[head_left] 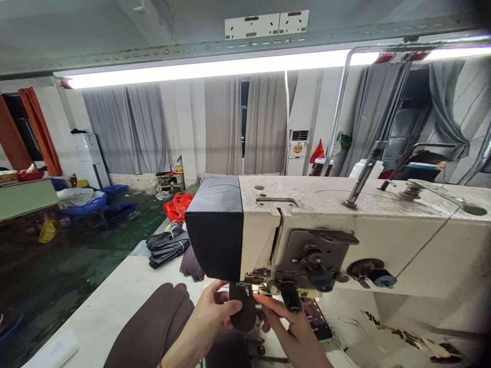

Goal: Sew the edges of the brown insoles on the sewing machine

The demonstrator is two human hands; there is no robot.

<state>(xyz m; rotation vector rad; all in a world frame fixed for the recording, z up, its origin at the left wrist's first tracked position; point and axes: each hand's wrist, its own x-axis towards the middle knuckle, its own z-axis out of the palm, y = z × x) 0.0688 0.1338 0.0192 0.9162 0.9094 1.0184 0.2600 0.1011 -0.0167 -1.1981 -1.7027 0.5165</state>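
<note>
A dark brown, round-ended flat piece (243,311) stands under the needle area of an industrial sewing machine (345,230). My left hand (209,319) grips its left edge, thumb on the near face and fingers behind. At its right edge my right hand (286,324) has its fingers closed, with the index fingertip against the piece close to the presser foot; the other fingertips are partly hidden. Left of my left wrist lies a fanned stack of similar dark brown insole-shaped pieces (148,327) on the white table (102,306).
Behind the machine head sit a tied black bundle (169,245), a brown bundle (192,265) and a red plastic bag (177,207). A phone (317,319) lies under the machine arm. A white box-like object (53,351) rests at the table's near-left edge. Blue bins (82,206) stand across the floor.
</note>
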